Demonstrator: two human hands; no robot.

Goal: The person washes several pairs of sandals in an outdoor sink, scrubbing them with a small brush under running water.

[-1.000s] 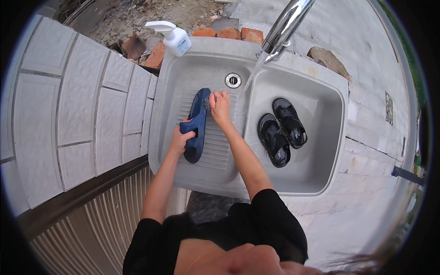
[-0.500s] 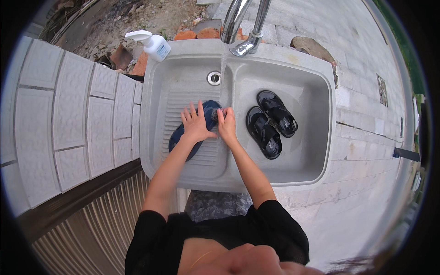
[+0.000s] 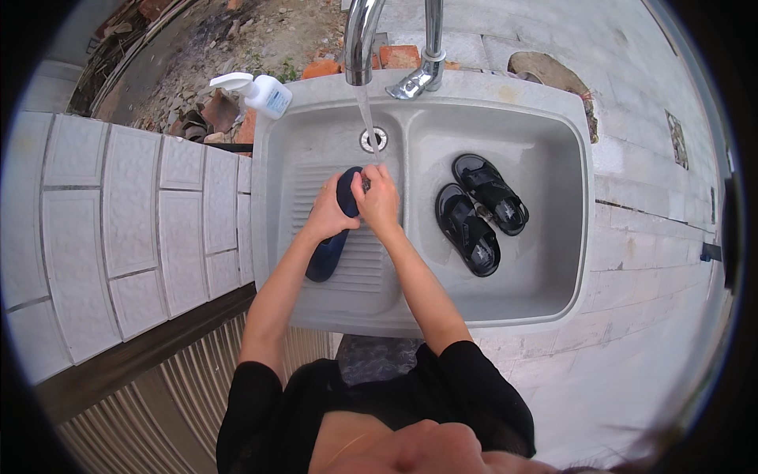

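Soap bottle (image 3: 264, 92) sits on the sink's (image 3: 568, 126) back left corner. Your left hand (image 3: 330, 215) grips the blue shoe (image 3: 332, 241) over the ribbed left basin; your right hand (image 3: 379, 201) clasps its upper end, just under the water running from the faucet (image 3: 359, 35). Two black sandals (image 3: 482, 213) lie side by side in the right basin.

pair of black sandals (image 3: 481, 213) in the right basin, white pump bottle (image 3: 257, 92) on the sink corner, red bricks (image 3: 397, 57) behind
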